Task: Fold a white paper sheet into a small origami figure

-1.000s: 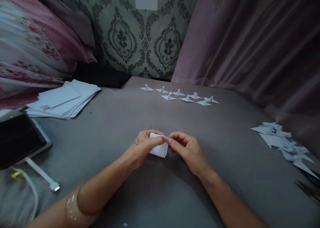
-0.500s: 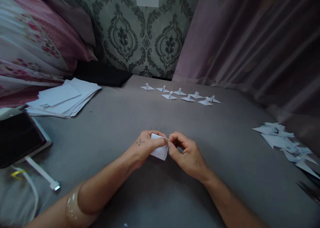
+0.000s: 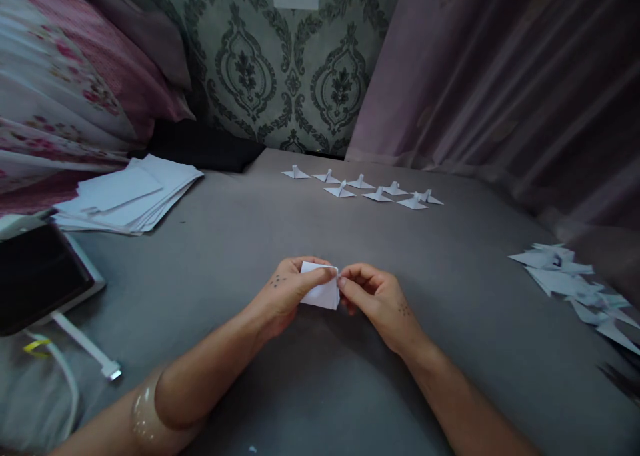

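Note:
A small folded white paper piece (image 3: 321,292) is held between both my hands just above the grey bed sheet (image 3: 320,383). My left hand (image 3: 285,291) grips its left side with thumb and fingers closed over it. My right hand (image 3: 376,297) pinches the paper's upper right corner with thumb and forefinger. Several finished white folded paper figures (image 3: 363,189) stand in a loose row at the far middle of the sheet.
A stack of white paper sheets (image 3: 130,194) lies at the left. A dark tablet (image 3: 40,276) with a white cable (image 3: 80,349) sits at the near left. White paper offcuts (image 3: 570,283) are scattered at the right. Patterned pillows (image 3: 65,96) and a curtain (image 3: 500,83) border the sheet.
My right hand's fingers curled and re-pinched the paper's top right corner. Both hands shifted slightly up with the paper. Nothing else moved.

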The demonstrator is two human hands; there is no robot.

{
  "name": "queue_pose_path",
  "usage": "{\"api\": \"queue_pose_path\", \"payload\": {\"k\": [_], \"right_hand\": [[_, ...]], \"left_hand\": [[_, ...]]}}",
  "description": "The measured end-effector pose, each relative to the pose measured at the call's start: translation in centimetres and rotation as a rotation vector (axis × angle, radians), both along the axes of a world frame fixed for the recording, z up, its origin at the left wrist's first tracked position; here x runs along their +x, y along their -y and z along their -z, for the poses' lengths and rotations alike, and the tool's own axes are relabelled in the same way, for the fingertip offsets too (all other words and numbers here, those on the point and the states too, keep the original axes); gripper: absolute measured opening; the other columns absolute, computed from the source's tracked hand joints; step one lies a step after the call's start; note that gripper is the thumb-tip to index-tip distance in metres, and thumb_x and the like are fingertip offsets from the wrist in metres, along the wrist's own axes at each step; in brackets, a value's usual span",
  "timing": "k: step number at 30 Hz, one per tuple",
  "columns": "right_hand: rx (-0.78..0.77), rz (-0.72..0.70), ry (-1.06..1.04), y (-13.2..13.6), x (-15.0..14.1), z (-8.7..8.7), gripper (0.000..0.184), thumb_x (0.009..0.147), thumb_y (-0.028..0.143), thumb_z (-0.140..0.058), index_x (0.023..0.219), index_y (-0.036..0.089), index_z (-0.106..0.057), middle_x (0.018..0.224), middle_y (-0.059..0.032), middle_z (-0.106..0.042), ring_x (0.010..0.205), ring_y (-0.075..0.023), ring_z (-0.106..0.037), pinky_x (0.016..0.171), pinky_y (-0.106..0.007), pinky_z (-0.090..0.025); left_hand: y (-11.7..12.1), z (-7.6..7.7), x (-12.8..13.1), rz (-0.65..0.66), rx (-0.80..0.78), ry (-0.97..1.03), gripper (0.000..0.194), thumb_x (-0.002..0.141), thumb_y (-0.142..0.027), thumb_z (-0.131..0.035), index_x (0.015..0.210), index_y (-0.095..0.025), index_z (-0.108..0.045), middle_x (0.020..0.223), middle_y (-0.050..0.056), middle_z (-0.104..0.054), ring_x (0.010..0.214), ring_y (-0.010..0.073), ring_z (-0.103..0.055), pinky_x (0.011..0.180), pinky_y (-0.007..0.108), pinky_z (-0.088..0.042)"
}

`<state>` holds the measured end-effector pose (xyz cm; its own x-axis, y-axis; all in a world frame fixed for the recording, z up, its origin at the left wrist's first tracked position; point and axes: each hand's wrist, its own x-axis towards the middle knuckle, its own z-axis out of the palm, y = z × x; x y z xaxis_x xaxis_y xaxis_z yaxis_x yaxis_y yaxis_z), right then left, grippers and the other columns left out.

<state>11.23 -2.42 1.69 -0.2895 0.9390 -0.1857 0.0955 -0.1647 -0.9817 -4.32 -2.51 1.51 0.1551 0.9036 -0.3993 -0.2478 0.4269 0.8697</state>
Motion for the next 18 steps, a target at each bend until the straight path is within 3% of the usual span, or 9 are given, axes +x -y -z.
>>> {"api": "queue_pose_path", "payload": {"k": [8, 18], "right_hand": [[-0.027, 0.029, -0.046, -0.14, 0.03, 0.27, 0.022, 0.074, 0.039, -0.067, 0.077, 0.018, -0.061, 0.059, 0.0028, -0.056, 0.053, -0.0097, -0.050, 0.050, -0.023, -0.041], [0.157, -0.002, 0.056, -0.06, -0.03, 0.61, 0.017, 0.079, 0.037, -0.062, 0.079, 0.021, -0.059, 0.062, 0.0041, -0.050, 0.055, -0.0095, -0.045, 0.053, -0.022, -0.037]], "left_hand": [[0.14, -0.12, -0.03, 0.042, 0.005, 0.034, 0.012, 0.069, -0.023, -0.069, 0.069, -0.011, -0.064, 0.061, 0.004, -0.064, 0.056, 0.0118, -0.057, 0.053, 0.020, -0.040], [0.08, 0.30, 0.23, -0.008, -0.033, 0.039, 0.011, 0.064, -0.022, -0.069, 0.065, -0.013, -0.064, 0.057, -0.001, -0.057, 0.052, 0.0088, -0.051, 0.050, 0.019, -0.036]]}}
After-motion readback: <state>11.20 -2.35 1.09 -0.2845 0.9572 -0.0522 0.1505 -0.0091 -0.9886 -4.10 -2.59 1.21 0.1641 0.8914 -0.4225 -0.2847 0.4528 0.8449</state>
